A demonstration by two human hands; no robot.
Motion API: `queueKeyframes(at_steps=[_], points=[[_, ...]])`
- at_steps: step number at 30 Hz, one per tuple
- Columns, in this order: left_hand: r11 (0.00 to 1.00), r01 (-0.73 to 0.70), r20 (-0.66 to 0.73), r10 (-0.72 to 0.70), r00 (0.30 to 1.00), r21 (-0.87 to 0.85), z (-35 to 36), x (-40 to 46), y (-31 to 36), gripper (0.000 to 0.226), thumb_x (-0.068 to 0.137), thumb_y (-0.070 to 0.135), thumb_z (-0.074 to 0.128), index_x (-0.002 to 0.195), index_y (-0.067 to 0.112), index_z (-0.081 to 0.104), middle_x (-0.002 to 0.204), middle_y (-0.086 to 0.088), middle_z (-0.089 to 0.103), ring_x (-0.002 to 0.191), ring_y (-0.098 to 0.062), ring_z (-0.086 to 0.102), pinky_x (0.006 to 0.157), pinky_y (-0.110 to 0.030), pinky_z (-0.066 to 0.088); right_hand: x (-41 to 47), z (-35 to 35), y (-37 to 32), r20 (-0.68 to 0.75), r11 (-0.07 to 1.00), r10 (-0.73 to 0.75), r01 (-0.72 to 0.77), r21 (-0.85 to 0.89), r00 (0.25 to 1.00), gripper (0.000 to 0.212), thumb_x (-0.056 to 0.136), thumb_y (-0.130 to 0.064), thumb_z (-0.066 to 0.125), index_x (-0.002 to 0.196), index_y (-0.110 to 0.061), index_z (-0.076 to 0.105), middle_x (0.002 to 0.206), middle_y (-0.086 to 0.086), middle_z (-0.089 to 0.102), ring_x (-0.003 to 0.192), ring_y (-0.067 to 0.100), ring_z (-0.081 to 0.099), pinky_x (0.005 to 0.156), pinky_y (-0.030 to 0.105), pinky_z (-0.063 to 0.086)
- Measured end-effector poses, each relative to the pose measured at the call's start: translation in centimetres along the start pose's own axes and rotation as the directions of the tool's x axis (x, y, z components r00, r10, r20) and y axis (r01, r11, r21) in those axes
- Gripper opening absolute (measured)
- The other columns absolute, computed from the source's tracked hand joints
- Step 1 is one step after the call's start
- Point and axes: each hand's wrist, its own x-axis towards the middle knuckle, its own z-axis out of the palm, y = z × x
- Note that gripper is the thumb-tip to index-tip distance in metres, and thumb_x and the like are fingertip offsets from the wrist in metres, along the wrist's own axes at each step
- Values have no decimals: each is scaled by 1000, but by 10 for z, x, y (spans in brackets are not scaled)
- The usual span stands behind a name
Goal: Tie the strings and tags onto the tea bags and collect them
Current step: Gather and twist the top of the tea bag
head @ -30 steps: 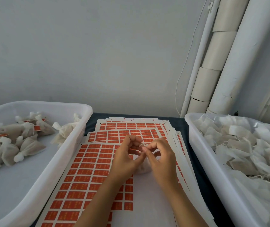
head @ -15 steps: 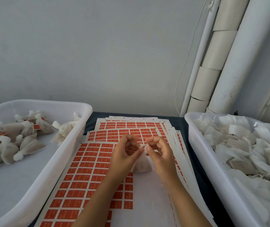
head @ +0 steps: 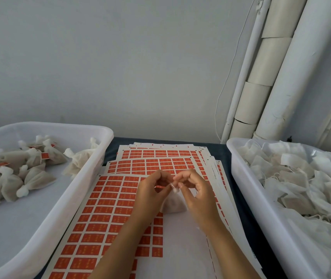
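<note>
White gauzy paper, gathered to a twisted neck, makes up the small filled tea bag (head: 173, 204) we are tying at the lower middle of the frame. Its plump body sits low between our wrists, and its long axis runs up from there to the neck. Our left hand (head: 152, 193) pinches that neck from the left side, with a sliver of orange tag (head: 160, 186) showing by the thumb. Our right hand (head: 195, 191) pinches from the right, fingers curled, and the thin string between them is too fine to trace. Both hands are equally close, so we judge the next pull must go outward, across the bag's axis.

Under the bag lie fanned sheets of orange rectangular tag labels (head: 110, 208) on white backing. At the left of the frame, a white plastic tray (head: 108, 135) holds tied bags with tags (head: 19, 174). At the right, a second white plastic tray (head: 247, 182) is heaped with untied flat bags (head: 293, 178). Many are left, so collection looks far from finished.
</note>
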Motion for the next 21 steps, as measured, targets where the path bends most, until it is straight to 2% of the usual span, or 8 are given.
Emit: queueKeyframes(at_steps=[3,7,11,16,21], points=[[1000,11,-25,-11,1000,-9,1,1,0,28,84,-5,62,80,22,63,77,9,65,74,-3,62,69,-15,52,1,2,2,-59,997,-26,22,-74,998,16,85,-16,65,91,-30,59,95,-21,60,92,-3,57,75,5,46],[1000,7,-34,-8,999,-11,0,1,-1,27,82,-6,63,77,20,63,74,10,65,72,-4,62,66,-14,51,2,1,9,-10,994,108,-108,-23,994,14,84,-19,66,97,-19,66,99,-11,65,87,8,63,76,17,54],[999,39,-58,-41,998,-32,-1,2,-3,21,81,-5,66,76,15,63,72,4,64,68,-6,61,63,-14,51,2,1,8,44,992,128,-129,8,991,11,84,-16,67,93,-21,67,92,-12,67,82,5,64,71,18,55],[996,72,-22,-73,997,-57,-1,2,-2,15,82,-3,66,79,11,62,75,-1,65,67,-9,61,62,-16,52,1,-1,10,16,995,97,-97,-10,995,6,82,-15,68,83,-20,67,81,-10,67,76,2,63,69,14,53],[997,67,62,-64,996,-49,0,0,0,16,86,-2,60,83,14,62,80,1,63,74,-8,59,68,-17,52,1,-2,9,-35,994,108,-109,-22,994,18,85,-13,65,77,-29,60,78,-13,64,76,0,62,67,10,50]])
